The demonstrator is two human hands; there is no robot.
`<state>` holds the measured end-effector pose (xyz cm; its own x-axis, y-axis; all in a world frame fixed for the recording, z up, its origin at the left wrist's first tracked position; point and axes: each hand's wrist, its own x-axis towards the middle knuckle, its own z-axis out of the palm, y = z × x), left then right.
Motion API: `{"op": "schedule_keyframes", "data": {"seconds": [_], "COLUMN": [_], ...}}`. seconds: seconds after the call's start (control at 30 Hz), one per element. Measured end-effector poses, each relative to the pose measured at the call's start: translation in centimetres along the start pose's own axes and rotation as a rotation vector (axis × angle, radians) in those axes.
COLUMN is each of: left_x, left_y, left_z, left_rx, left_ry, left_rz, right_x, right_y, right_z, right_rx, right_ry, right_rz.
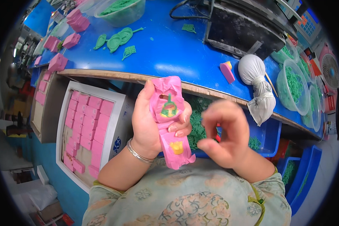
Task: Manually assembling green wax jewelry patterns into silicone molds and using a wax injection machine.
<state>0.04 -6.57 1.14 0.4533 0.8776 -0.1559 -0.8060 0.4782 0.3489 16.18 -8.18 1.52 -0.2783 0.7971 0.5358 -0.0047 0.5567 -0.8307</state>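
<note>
My left hand (147, 118) is wrapped round a pink, soft-looking mould (179, 160), held upright over my lap. A green shape (170, 107) with yellow at its base lies in the mould's upper hollow. In the lower section is a small yellow patch (177, 147). Just right of the mould, apart from it, my right hand (228, 133) is raised with curled fingers and a gap between thumb and fingertips. It is slightly blurred, and I see nothing held in it. A small red spot shows by its fingers; I cannot tell what it is.
A blue table (158, 49) bears green moulded pieces (118, 39), a tied white cloth bundle (252, 71), a pink piece (227, 72) and a black machine (241, 30). Tubs of green pieces (292, 86) stand right. Pink blocks fill a white box (118, 113) at left; a blue tray (269, 139) sits below.
</note>
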Motion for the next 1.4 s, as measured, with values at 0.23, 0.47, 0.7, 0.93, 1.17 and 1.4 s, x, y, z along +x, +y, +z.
{"op": "schedule_keyframes", "data": {"seconds": [0.23, 0.47, 0.7, 0.93, 1.17, 1.4], "left_x": [-0.2, -0.2, -0.2, -0.1, -0.1, -0.4], "left_y": [-1.0, -0.9, -0.2, -0.2, -0.3, -1.4], "left_z": [0.1, -1.1, -1.1, -1.2, -1.7, -1.4], "left_rx": [0.173, 0.101, 0.086, 0.043, 0.167, 0.651], "left_ry": [0.234, 0.127, 0.021, 0.021, 0.059, 0.123], "left_rz": [0.076, 0.030, -0.073, -0.098, 0.049, 0.386], "right_x": [2.4, 1.6, 1.1, -0.1, 0.7, 1.8], "right_y": [-0.3, 0.4, 0.8, 1.9, 0.7, 0.1], "right_z": [-0.5, -0.6, 0.2, 1.0, 0.2, 0.5], "right_rx": [-0.316, -0.191, 0.500, 1.047, -0.097, -0.304], "right_ry": [-0.279, -0.195, 0.006, 0.107, -0.007, -0.185], "right_rz": [-0.137, -0.012, 0.495, 0.953, 0.205, 0.180]}}
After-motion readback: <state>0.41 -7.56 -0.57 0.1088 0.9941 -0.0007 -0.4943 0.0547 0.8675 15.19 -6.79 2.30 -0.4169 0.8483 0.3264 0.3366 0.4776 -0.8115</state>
